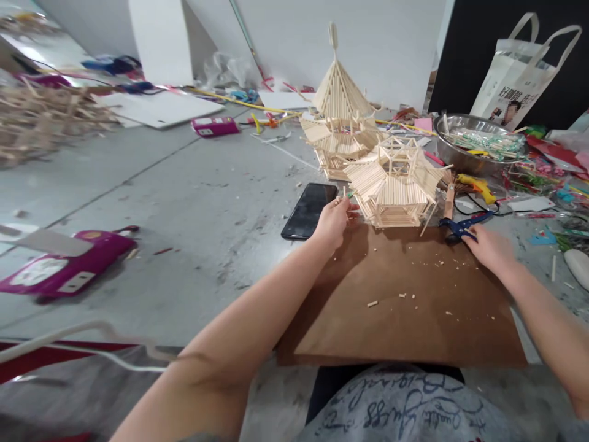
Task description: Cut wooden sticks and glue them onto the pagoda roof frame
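Note:
My left hand (pixel 335 220) is closed in a pinch beside the near pavilion model (pixel 396 184), with a short wooden stick (pixel 344 191) showing at its fingertips. Thin pale sticks make up this model, whose roof is open at the top. On its other side, my right hand (pixel 491 248) is wrapped round a handle of blue pliers (pixel 458 228), which lie low over the brown board (pixel 405 331). Close behind stands a taller stick model (pixel 343 92) with a pointed roof. A black phone (pixel 309 212) lies left of my left hand.
Small stick offcuts (pixel 372 304) are scattered on the board. At the right are a metal bowl (pixel 478 162) of wrapped sticks, a yellow glue gun (pixel 478 187) and a white bag (pixel 510 80). A purple power strip (pixel 69 264) lies at the left.

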